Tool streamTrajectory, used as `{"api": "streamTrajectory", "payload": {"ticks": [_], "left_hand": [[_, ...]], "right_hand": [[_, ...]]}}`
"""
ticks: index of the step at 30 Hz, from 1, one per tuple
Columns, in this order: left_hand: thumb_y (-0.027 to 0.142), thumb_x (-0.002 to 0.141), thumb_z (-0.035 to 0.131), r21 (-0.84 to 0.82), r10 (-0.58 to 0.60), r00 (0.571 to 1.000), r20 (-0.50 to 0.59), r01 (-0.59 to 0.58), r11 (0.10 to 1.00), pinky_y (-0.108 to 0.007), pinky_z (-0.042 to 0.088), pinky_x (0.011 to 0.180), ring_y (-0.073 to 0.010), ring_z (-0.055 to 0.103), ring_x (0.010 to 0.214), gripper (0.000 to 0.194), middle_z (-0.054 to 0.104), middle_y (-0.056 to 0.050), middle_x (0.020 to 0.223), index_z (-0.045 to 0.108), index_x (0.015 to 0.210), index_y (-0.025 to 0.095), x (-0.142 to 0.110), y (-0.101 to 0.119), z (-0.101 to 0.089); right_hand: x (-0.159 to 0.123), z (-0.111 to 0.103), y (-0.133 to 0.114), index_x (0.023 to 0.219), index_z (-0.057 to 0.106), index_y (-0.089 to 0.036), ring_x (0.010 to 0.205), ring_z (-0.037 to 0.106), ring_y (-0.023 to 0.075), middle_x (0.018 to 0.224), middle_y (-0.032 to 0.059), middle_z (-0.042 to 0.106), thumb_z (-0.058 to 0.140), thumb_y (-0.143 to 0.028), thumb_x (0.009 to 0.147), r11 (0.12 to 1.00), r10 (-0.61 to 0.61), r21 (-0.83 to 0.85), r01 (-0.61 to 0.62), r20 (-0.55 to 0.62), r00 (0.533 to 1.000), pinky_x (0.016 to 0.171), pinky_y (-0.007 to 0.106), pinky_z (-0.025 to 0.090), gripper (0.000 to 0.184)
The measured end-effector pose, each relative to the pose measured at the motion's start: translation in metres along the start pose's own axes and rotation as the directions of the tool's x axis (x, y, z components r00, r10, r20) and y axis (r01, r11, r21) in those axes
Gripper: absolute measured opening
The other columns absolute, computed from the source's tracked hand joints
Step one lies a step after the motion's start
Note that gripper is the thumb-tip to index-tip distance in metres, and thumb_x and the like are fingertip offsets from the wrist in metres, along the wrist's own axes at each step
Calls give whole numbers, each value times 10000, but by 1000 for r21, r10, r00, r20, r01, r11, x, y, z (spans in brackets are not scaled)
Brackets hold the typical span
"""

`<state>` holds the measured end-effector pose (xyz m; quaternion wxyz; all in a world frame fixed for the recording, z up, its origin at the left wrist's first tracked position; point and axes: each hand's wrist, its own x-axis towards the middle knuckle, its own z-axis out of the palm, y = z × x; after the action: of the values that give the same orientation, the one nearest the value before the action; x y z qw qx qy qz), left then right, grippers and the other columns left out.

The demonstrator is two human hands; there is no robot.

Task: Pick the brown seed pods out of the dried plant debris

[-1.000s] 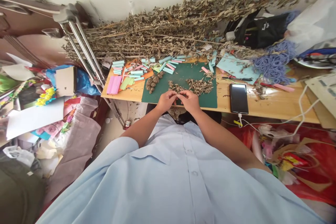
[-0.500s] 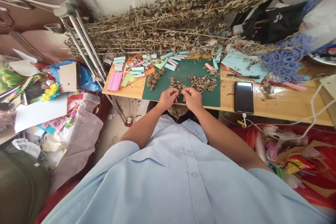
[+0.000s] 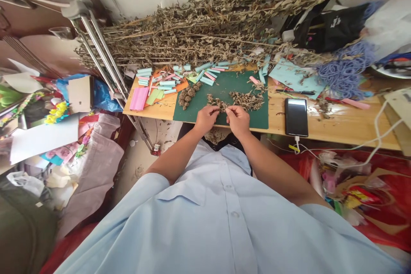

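Observation:
My left hand and my right hand meet over the near edge of a green cutting mat, fingers pinched together on a small dried leaf piece between them. Just beyond the fingertips lies a loose heap of dried leaves. A row of rolled brown leaf bundles sits on the mat's left part. Rolled paper strips in teal and pink lie scattered to the left on the wooden table.
A big pile of dried leafy branches fills the table's back. A black phone on a charging cable lies right of the mat. Purple cord and a black bag sit at the right. Metal crutches lean at the left, over floor clutter.
The hands have stayed together at the mat's near edge, working the small leaf piece; the view has shifted slightly.

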<state>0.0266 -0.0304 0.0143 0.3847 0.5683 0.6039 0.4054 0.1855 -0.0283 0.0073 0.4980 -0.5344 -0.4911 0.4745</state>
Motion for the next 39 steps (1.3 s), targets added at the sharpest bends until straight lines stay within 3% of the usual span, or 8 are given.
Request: {"api": "streamTrajectory", "payload": {"ticks": [2, 4, 7, 13, 21, 32, 39], "left_hand": [[216, 895, 638, -22, -1, 1000, -1, 1, 1000, -233, 496, 588, -72, 581, 536, 294, 716, -40, 988, 714, 1178, 188, 0, 1, 3], [243, 913, 626, -67, -22, 999, -24, 20, 998, -232, 488, 567, -81, 579, 533, 319, 718, -37, 930, 693, 1219, 183, -2, 2, 3], [305, 927, 616, -99, -5, 1000, -11, 4, 995, -240, 488, 581, -103, 586, 564, 248, 706, -35, 818, 727, 1097, 161, -5, 4, 0], [295, 883, 670, 29, 160, 980, 122, -164, 986, -275, 496, 806, -164, 646, 863, 161, 727, -52, 917, 749, 959, 177, -4, 8, -5], [317, 904, 612, 86, 93, 982, 164, -108, 990, -253, 442, 715, -141, 568, 738, 194, 646, -7, 729, 696, 822, 163, -5, 12, -12], [319, 890, 610, 68, 124, 981, 150, -136, 988, -249, 417, 682, -130, 544, 710, 198, 639, -4, 744, 682, 789, 165, -6, 9, -12], [331, 904, 592, -92, -16, 997, 77, 23, 996, -225, 395, 558, -100, 504, 535, 186, 562, 33, 607, 636, 804, 182, -4, 7, -7]], "right_hand": [[1, 1, 0, 897, 677, -209, 477, 530, 128, 515, -59, 561, 669, -462, 849, 1000, 6, 7, -6, -6, 1000, 525, 258, 439, 257], [2, 1, 0, 897, 686, -208, 474, 527, 128, 515, -56, 566, 681, -459, 837, 1000, 18, 2, -18, 1, 1000, 519, 259, 433, 258], [2, 2, -3, 870, 697, -206, 469, 522, 126, 512, -50, 571, 681, -437, 832, 999, 34, -5, -34, 27, 999, 510, 257, 420, 234], [2, 0, -7, 857, 709, -204, 481, 516, 126, 511, -49, 560, 674, -404, 828, 999, 18, -40, -14, 83, 996, 522, 261, 418, 205], [3, -2, -3, 844, 660, -213, 496, 527, 127, 533, -46, 579, 653, -384, 827, 998, 41, -51, -35, 117, 992, 534, 259, 426, 172], [0, -1, -9, 829, 639, -225, 485, 513, 125, 522, -48, 569, 640, -360, 849, 998, 59, -30, -57, 84, 995, 519, 254, 412, 137], [-1, -1, -14, 805, 637, -218, 457, 490, 108, 510, -55, 556, 632, -342, 838, 998, 62, 17, -63, 63, 996, 486, 236, 392, 128]]}}
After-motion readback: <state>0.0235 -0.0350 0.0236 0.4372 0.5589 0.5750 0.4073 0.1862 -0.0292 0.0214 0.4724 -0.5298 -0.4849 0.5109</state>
